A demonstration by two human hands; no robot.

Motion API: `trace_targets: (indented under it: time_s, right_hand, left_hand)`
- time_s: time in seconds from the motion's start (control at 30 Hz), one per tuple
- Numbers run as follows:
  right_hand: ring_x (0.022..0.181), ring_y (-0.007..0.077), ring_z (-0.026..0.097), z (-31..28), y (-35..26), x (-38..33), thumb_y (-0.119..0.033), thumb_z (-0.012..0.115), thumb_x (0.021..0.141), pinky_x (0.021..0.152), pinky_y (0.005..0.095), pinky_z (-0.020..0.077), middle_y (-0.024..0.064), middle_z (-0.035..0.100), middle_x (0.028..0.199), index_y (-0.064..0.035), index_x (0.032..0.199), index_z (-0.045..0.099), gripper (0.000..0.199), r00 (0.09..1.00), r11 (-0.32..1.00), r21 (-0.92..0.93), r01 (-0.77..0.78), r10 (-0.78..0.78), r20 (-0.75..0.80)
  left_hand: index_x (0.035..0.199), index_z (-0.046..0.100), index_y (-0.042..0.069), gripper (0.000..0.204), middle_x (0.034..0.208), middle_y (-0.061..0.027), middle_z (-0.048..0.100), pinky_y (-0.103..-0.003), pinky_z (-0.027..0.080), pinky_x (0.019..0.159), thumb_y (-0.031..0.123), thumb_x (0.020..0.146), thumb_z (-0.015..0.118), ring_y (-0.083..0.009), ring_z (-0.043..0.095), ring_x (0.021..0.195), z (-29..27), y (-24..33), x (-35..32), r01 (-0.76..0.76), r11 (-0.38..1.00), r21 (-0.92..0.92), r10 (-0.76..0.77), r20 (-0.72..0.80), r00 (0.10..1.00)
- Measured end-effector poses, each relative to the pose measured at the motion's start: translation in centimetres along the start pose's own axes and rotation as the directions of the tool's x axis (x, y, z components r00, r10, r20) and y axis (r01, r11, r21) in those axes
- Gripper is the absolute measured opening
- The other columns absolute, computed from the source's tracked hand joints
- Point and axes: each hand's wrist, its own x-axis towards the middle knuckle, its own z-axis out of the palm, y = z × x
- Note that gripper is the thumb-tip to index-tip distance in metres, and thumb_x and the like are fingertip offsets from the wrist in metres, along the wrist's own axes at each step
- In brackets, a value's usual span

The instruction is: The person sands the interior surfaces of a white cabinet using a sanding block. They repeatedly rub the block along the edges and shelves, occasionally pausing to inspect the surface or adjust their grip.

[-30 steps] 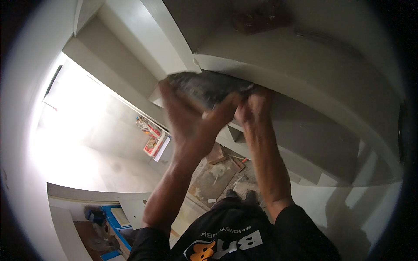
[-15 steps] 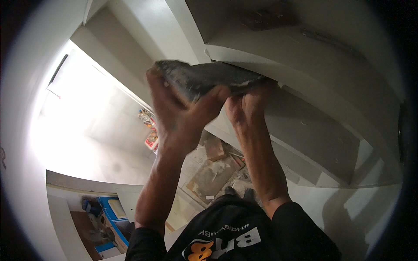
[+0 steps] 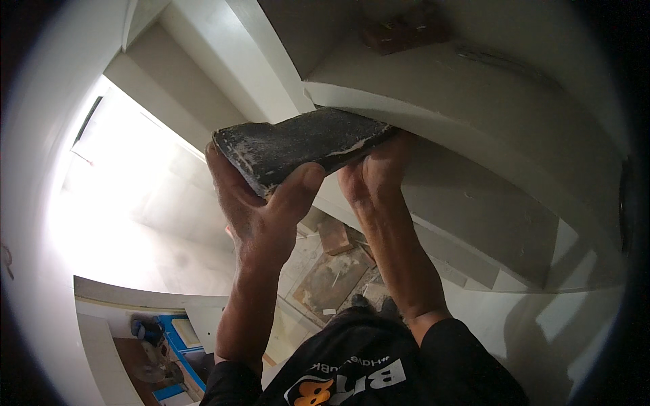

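Nearest the camera, a black shirt with both forearms rising from it. The left hand grips the near end of a dark, dust-streaked sanding sheet, thumb pressed on its face, fingers curled behind. The right hand clasps the sheet's far end from beneath, fingers closed against it. The sheet lies against the edge of a white shelf. Beyond, debris-strewn floor and a blue tool at lower left.

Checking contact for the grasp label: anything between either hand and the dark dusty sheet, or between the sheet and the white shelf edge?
Nothing visible. The left hand grips the dusty sheet directly, thumb on its underside. The right hand presses bare against the sheet's far end, where it meets the shelf edge. Whether the sheet touches the edge there, the hand hides.
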Motion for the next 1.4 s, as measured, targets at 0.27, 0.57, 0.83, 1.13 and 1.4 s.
trace_targets:
  time_s: [0.27, 0.57, 0.83, 1.13, 1.4]
  right_hand:
    - [0.119, 0.0235, 0.064, -1.2, -0.1, 2.6, -0.040, 0.043, 0.110, 0.106, 0.0395, 0.0541, 0.0182, 0.064, 0.126, 0.0004, 0.130, 0.058, 0.047, 0.988, 0.997, -0.032, -0.070, 0.065, -0.138]
    - [0.122, 0.0263, 0.063, -2.5, 0.2, 2.9, -0.037, 0.048, 0.107, 0.110, 0.0376, 0.0511, 0.0166, 0.064, 0.130, 0.0003, 0.134, 0.057, 0.047, 0.996, 1.000, -0.028, -0.008, 0.005, -0.094]
    - [0.118, 0.0268, 0.065, -0.8, 0.1, 0.3, -0.044, 0.053, 0.106, 0.107, 0.0410, 0.0540, 0.0125, 0.064, 0.133, -0.0025, 0.134, 0.060, 0.051, 0.999, 0.996, 0.074, -0.040, 0.039, 0.009]
    - [0.117, 0.0291, 0.066, 0.4, 0.0, -0.8, -0.046, 0.052, 0.105, 0.108, 0.0392, 0.0530, 0.0165, 0.064, 0.130, 0.0001, 0.132, 0.057, 0.053, 0.995, 0.994, 0.085, -0.066, 0.072, -0.066]
    - [0.121, 0.0265, 0.064, 0.2, -0.1, 0.7, -0.046, 0.055, 0.105, 0.110, 0.0409, 0.0520, 0.0130, 0.065, 0.132, -0.0026, 0.131, 0.062, 0.052, 0.999, 0.998, -0.049, -0.047, 0.048, 0.025]
  left_hand:
    - [0.127, 0.036, 0.002, 0.085, 0.112, -0.0154, 0.053, -0.037, 0.059, 0.080, 0.036, 0.074, 0.092, -0.0245, 0.063, 0.103, 1.1, -1.9, 2.1, 0.094, 0.991, 0.098, -0.103, 0.088, 0.991]
    - [0.129, 0.033, 0.003, 0.081, 0.110, -0.0128, 0.050, -0.036, 0.057, 0.078, 0.033, 0.078, 0.088, -0.0219, 0.059, 0.104, 1.7, -0.6, 1.7, 0.101, 0.994, 0.036, -0.103, 0.053, 0.993]
    - [0.126, 0.036, 0.002, 0.081, 0.114, -0.0161, 0.052, -0.039, 0.056, 0.085, 0.032, 0.075, 0.091, -0.0248, 0.060, 0.106, 0.9, 0.1, 0.2, 0.017, 0.999, 0.051, -0.019, 0.038, 0.999]
    - [0.130, 0.038, 0.002, 0.080, 0.114, -0.0149, 0.054, -0.036, 0.055, 0.086, 0.024, 0.073, 0.090, -0.0227, 0.060, 0.103, 0.2, 0.1, -0.4, 0.038, 0.998, -0.040, -0.038, 0.006, 0.999]
    - [0.123, 0.038, 0.000, 0.081, 0.106, -0.0125, 0.051, -0.033, 0.055, 0.072, 0.036, 0.075, 0.092, -0.0199, 0.060, 0.094, 0.7, 0.2, 1.8, 0.055, 0.994, 0.098, -0.058, 0.025, 0.998]
